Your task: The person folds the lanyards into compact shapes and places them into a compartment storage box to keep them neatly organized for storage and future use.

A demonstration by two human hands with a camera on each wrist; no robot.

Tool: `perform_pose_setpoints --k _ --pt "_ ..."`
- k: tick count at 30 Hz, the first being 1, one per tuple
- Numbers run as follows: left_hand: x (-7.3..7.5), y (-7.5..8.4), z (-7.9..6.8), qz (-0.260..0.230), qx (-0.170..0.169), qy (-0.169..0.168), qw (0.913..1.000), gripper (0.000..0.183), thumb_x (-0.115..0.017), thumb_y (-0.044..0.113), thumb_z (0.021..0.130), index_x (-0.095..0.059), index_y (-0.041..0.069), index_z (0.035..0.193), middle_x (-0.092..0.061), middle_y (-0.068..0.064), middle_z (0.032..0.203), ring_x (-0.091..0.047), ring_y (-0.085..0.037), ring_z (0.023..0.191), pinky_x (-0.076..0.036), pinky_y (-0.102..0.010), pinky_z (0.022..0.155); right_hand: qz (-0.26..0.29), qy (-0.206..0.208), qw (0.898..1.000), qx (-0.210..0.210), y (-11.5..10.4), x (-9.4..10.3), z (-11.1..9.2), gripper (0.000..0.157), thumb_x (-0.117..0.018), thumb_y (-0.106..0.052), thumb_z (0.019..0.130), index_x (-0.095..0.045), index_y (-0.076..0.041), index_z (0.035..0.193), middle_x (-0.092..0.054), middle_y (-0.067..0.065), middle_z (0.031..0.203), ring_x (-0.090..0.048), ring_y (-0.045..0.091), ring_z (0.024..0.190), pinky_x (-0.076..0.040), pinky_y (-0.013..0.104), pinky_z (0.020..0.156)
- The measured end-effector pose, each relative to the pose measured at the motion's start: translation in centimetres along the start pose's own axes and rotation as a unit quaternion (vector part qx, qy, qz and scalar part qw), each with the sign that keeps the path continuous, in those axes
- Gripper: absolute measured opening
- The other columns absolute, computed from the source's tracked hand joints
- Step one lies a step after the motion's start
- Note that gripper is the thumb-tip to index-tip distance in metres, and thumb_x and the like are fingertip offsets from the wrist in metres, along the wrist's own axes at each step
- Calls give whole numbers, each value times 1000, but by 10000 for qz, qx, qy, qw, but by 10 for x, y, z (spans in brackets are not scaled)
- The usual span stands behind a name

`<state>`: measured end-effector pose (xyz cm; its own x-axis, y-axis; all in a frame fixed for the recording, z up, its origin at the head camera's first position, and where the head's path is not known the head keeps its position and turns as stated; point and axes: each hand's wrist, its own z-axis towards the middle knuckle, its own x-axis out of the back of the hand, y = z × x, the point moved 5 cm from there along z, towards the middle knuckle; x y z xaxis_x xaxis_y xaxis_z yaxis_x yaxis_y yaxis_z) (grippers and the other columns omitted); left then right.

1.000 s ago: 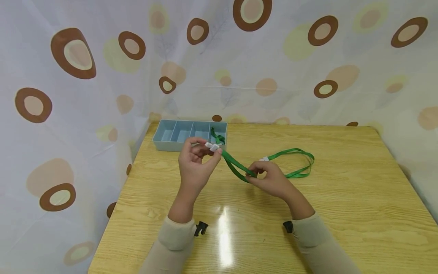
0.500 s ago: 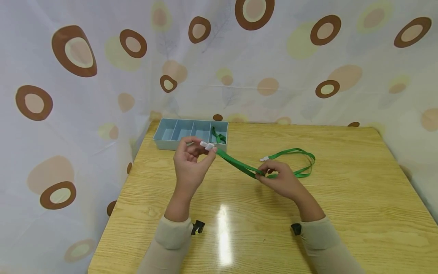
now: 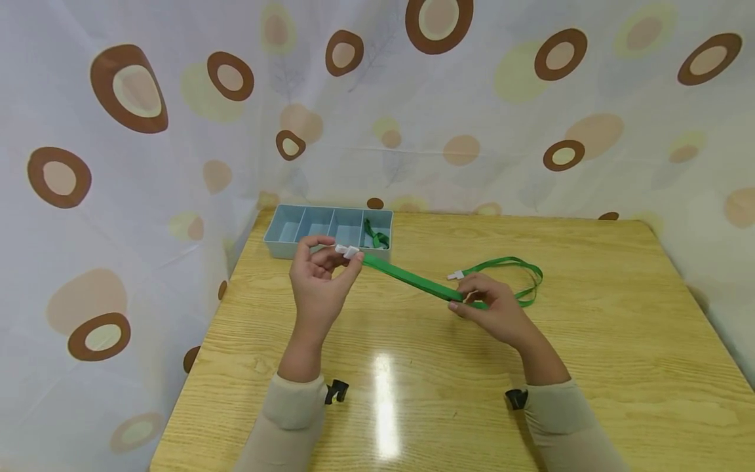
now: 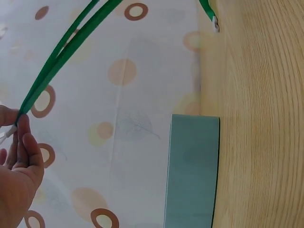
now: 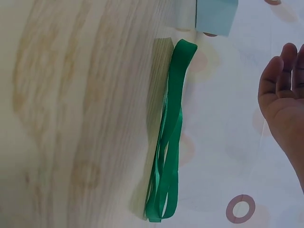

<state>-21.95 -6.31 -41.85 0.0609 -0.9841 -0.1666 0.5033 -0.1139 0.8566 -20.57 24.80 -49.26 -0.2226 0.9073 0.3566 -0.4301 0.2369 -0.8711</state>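
Hands moved apart, held strap pulled straighter.

Over the last second the left hand (image 3: pixel 318 285) shifted left, taking the white clip (image 3: pixel 348 252) along: in the head view it went from near the blue divided box's (image 3: pixel 280 250) rightmost divider to in front of the third compartment. Right hand (image 3: pixel 492 308) moved right, covering more of the near strand of the lying green loop (image 3: pixel 531 269) and uncovering that loop's white end clip (image 3: pixel 455 275). Held green lanyard (image 3: pixel 407 277): longer run between hands, two bowed, separate strands became one nearly straight, overlapping band.
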Motion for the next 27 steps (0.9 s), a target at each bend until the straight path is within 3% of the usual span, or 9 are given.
perform_pose_setpoints --k 5,10,14,18,22,27 --pt "2 -2 0 -36 2 31 10000 41 -80 -7 89 -56 11 116 -78 -5 95 -75 -18 87 -63 -27 83 603 113 9981 -60 1 5 -4 10 -66 7 101 -70 5 110 -67 -7 117 -63 9 108 -57 23 87" --pt "4 -3 -1 6 -47 118 9999 41 -79 -9 88 -55 11 116 -77 -20 96 -75 -16 85 -63 -29 83 1199 267 9923 -120 3 9 -6 19 -57 4 107 -73 1 115 -73 -9 121 -65 8 115 -56 20 94" --pt "4 -4 -1 43 -60 109 9999 40 -81 -5 89 -55 10 117 -76 -25 97 -76 -17 86 -64 -28 83 1500 460 9874 -196 3 13 -5 20 -60 6 105 -76 -1 113 -76 -6 113 -70 9 105 -59 23 90" --pt "3 -5 -2 30 -48 89 9999 40 -81 -3 90 -55 11 117 -77 -18 96 -76 -20 87 -63 -28 84 1845 607 9808 -190 1 16 -5 19 -61 8 103 -77 2 112 -78 -5 108 -72 10 100 -60 24 88" --pt "3 -5 -2 2 16 111 9999 40 -80 -4 90 -55 11 117 -77 -19 96 -76 -19 88 -64 -29 85 2035 668 9768 -72 2 17 -4 20 -62 11 101 -77 3 112 -79 -4 108 -72 10 99 -61 24 87" --pt "2 -6 -3 16 43 112 9999 39 -81 -5 90 -56 9 116 -77 -21 96 -76 -19 88 -63 -28 84 1873 882 9782 -187 7 20 -6 15 -64 9 101 -73 9 114 -78 -5 104 -72 10 95 -61 23 85"
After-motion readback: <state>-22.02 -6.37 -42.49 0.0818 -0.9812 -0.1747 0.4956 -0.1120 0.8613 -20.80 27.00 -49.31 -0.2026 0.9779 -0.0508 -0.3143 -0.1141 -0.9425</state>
